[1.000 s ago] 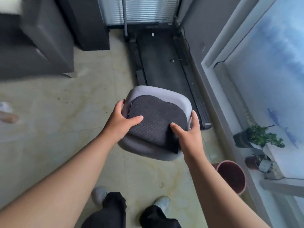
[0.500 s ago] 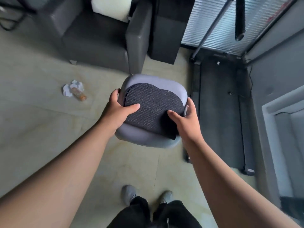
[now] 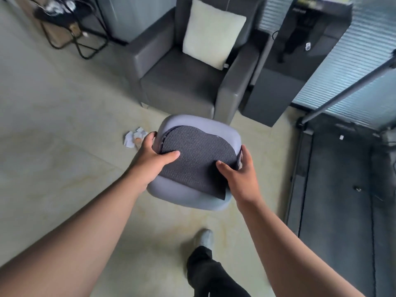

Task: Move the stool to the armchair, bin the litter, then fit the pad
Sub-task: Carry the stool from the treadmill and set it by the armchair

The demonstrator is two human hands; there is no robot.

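Together, two hands [image 3: 153,162] grip one stool [image 3: 188,195]; one pad [image 3: 197,161] atop.

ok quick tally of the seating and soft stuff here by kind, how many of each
armchair: 1
stool, held by the left hand and the right hand: 1
cushion on the armchair: 1
pad lying skewed on the stool: 1
total: 4

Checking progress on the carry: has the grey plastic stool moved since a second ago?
Yes. The grey plastic stool has moved away from the treadmill toward the dark leather armchair.
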